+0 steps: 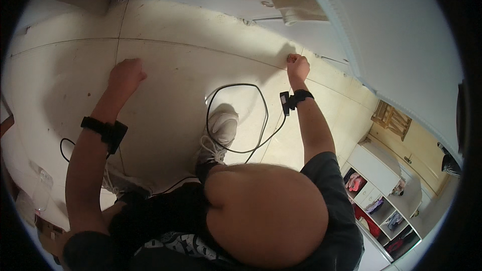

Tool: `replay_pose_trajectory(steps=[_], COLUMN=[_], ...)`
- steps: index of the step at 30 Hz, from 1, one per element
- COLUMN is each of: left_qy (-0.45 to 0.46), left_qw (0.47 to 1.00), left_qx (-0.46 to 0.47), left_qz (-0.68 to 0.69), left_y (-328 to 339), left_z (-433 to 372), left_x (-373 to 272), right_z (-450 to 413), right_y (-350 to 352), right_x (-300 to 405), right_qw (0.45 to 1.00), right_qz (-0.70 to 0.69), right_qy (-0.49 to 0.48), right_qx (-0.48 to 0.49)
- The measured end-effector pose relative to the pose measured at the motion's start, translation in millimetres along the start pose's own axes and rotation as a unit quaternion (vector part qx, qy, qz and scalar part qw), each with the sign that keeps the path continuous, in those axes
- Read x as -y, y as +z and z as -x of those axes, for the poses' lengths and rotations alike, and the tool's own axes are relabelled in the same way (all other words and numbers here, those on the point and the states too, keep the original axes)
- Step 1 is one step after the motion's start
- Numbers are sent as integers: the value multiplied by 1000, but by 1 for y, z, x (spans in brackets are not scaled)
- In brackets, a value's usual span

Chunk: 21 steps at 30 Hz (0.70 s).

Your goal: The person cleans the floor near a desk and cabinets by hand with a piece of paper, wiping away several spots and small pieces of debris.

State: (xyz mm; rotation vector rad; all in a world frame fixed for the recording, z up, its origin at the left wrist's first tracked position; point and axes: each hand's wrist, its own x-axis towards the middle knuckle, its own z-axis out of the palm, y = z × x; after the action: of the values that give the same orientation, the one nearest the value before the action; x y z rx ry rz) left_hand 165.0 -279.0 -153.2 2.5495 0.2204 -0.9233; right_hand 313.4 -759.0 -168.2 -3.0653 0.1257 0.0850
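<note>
My left hand (127, 75) is curled into a fist above the pale tiled floor (169, 94), and nothing shows in it. Further right, my right hand (299, 68) is curled close to the floor by the base of a white panel (301, 32). A small dark spot shows at its fingertips; I cannot tell whether it is a held thing. Black straps with small devices sit on both wrists, the left device (115, 135) and the right device (285, 103). A black cable (266, 114) hangs from the right one and loops over my lace-up shoe (224, 126).
A white fabric edge (391, 30) fills the upper right. Beige cloth (297, 2) hangs by the panel. White shelves (372, 192) with folded clothes and a wooden stool (391, 118) stand at right. A clear plastic bottle (43, 190) and cardboard box (49, 235) are at lower left.
</note>
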Motion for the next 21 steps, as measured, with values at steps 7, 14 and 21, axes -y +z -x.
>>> replay_pose_trajectory(steps=[7,14,21], left_qy=[0,-1,14], left_qw=[999,1000,1000], left_qx=[28,20,12], left_qz=[-24,0,-22], left_y=[12,0,12], left_z=[-7,-5,-9], left_x=[7,3,14], right_z=[45,-20,50], right_y=[0,1,4], right_x=[10,-3,23], right_qw=[999,999,999], right_qz=[-13,30,-26], right_qy=[-7,10,-21], right_qx=[43,18,33])
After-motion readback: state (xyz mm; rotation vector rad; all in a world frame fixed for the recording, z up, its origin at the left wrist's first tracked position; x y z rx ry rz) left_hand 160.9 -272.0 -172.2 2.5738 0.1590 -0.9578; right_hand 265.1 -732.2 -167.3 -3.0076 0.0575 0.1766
